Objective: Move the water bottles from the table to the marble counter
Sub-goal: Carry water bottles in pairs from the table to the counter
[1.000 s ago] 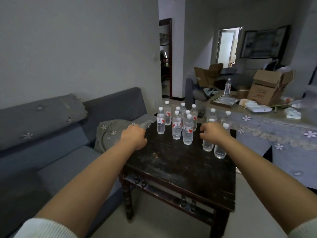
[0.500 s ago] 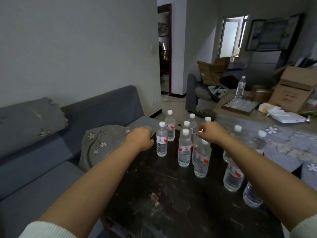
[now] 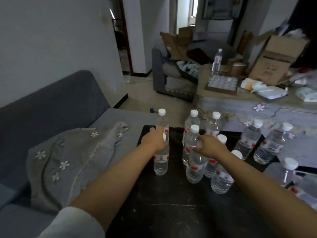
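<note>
At nine o'clock a grey sofa (image 3: 56,107) is seen, with a flowered grey cloth (image 3: 72,160) draped on its seat. The left hand (image 3: 153,140) is curled round the neck of a water bottle (image 3: 160,161) whose cap is mostly hidden behind the hand; a second bottle (image 3: 162,121) stands just behind it. The right hand (image 3: 209,146) is wrapped round the upper part of the front bottle (image 3: 194,164), and the bottles (image 3: 221,177) behind it are partly covered by the wrist. All stand upright on the dark tabletop (image 3: 171,212). At three o'clock a bottle (image 3: 289,176) is cut off by the frame edge. At one o'clock a lone bottle (image 3: 217,60) stands on a cluttered far surface beside a cardboard box (image 3: 276,59), blurred.
</note>
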Action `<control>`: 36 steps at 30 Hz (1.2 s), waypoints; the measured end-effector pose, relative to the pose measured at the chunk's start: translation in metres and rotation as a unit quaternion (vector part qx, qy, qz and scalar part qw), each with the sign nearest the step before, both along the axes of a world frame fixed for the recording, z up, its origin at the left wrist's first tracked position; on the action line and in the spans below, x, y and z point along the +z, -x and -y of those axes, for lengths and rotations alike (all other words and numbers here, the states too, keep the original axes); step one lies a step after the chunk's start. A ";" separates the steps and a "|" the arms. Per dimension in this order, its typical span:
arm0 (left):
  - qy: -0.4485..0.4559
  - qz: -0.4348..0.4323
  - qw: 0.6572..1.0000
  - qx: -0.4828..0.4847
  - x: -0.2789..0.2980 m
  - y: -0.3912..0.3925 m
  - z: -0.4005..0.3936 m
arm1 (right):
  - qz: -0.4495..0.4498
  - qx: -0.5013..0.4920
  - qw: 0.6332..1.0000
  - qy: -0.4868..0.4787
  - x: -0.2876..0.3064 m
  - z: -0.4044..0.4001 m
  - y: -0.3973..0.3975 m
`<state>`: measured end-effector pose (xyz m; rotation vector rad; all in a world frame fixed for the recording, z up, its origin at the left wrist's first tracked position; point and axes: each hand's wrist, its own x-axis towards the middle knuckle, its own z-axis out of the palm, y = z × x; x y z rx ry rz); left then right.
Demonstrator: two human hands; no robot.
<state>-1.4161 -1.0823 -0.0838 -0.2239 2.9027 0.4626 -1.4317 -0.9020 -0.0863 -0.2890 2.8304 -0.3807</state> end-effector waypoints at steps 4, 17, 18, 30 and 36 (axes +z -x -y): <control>0.013 -0.021 0.998 -0.058 -0.020 0.031 0.012 | 0.002 -0.040 0.999 -0.018 -0.008 0.014 0.011; -0.020 -0.020 0.985 -0.167 -0.034 0.022 0.009 | -0.013 -0.131 0.989 0.073 -0.021 -0.001 -0.039; -0.021 -0.026 0.983 -0.180 -0.033 0.014 0.005 | -0.009 -0.139 0.986 0.087 -0.021 -0.006 -0.048; -0.003 0.002 0.901 -0.434 -0.006 -0.123 -0.116 | -0.005 -0.237 0.965 0.110 -0.015 -0.119 -0.235; 0.010 -0.025 0.834 -0.551 0.010 -0.220 -0.217 | -0.056 -0.326 0.941 0.076 0.003 -0.194 -0.369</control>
